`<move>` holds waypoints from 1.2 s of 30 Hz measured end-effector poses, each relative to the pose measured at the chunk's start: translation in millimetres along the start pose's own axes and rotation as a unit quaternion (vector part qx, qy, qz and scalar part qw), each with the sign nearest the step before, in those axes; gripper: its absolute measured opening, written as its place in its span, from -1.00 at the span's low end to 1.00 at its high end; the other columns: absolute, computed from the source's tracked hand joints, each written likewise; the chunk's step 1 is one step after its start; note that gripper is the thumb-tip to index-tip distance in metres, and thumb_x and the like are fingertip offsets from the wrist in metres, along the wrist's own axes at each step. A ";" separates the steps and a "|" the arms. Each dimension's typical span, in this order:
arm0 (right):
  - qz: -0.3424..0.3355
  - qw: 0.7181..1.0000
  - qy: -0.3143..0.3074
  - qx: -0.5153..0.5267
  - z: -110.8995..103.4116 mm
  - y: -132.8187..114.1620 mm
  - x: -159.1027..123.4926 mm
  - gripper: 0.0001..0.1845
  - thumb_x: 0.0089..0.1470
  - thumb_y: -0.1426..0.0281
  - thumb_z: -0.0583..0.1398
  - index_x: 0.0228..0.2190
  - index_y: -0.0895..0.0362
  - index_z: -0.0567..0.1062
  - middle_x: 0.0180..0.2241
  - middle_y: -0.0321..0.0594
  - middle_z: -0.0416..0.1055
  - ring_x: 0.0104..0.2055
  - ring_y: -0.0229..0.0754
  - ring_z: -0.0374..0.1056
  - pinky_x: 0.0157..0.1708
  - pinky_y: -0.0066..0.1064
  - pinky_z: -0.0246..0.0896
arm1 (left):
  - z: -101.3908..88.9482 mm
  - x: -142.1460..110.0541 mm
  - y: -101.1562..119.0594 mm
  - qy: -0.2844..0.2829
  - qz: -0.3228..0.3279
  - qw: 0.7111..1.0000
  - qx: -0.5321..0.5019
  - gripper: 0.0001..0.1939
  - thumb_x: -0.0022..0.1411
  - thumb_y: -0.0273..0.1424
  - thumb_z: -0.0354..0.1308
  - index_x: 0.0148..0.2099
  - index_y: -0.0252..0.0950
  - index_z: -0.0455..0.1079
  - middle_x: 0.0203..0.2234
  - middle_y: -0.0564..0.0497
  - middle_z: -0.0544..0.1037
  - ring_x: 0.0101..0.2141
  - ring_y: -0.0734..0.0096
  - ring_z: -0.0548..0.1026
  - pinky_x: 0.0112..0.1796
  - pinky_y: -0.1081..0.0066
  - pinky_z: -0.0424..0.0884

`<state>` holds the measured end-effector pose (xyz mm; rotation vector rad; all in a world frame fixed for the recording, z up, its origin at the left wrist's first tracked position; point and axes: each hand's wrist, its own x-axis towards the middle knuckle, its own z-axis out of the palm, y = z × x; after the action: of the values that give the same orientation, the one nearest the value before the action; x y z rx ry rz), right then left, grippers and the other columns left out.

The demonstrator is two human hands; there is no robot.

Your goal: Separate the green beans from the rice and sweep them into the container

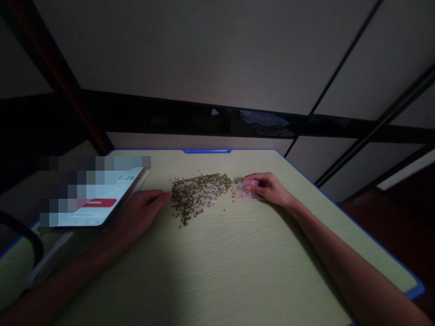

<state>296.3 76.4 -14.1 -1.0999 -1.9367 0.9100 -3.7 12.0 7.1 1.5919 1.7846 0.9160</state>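
A low, spread pile of small green beans (pixel 200 192) mixed with whitish grains lies on the pale wood-grain table (pixel 217 262). My left hand (pixel 147 207) rests at the pile's left edge, thumb and fingers pressed together. Whether anything is between those fingertips is hidden. To the right of the pile, my right hand (pixel 267 188) is closed on a small, crumpled, clear plastic bag (pixel 242 189) with pinkish marks. The bag lies against the tabletop, close to the pile's right end. A few loose beans are scattered around the pile.
A lit tablet-like screen (pixel 102 199), partly pixelated, stands tilted at the left beside my left forearm. A dark cable (pixel 32 237) curves at the far left. The table has a blue rim and a blue handle (pixel 207 151). Pale cabinet panels (pixel 190 54) rise behind it.
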 end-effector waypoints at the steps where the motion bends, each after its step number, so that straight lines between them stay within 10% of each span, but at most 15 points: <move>1: 0.000 1.000 -0.004 0.005 0.2 -0.8 -0.3 -0.68 -0.15 0.27 0.24 -0.38 0.26 0.51 -0.55 -0.25 0.39 -0.57 -0.35 0.18 -0.56 -0.50 0.08 | -0.2 0.0 -0.4 -0.003 -0.002 1.000 0.001 -0.65 -0.10 -0.09 -0.07 -0.68 -0.24 0.11 -0.81 0.19 0.11 -0.65 0.51 0.12 -0.59 0.50 0.00; 36: 0.104 0.993 0.038 0.043 7.8 -13.8 -1.8 -0.69 -0.26 0.33 0.26 -0.41 0.29 0.51 -0.71 -0.29 0.37 -0.71 -0.37 0.19 -0.73 -0.54 0.05 | 0.2 -0.1 0.6 -0.008 -0.003 1.000 0.005 -0.65 -0.12 -0.07 -0.07 -0.68 -0.24 0.12 -0.81 0.18 0.11 -0.66 0.51 0.12 -0.60 0.49 0.00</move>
<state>285.0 67.7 -6.9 -1.2842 -1.7281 1.0363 -3.1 12.0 7.5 1.5937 1.7857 0.8912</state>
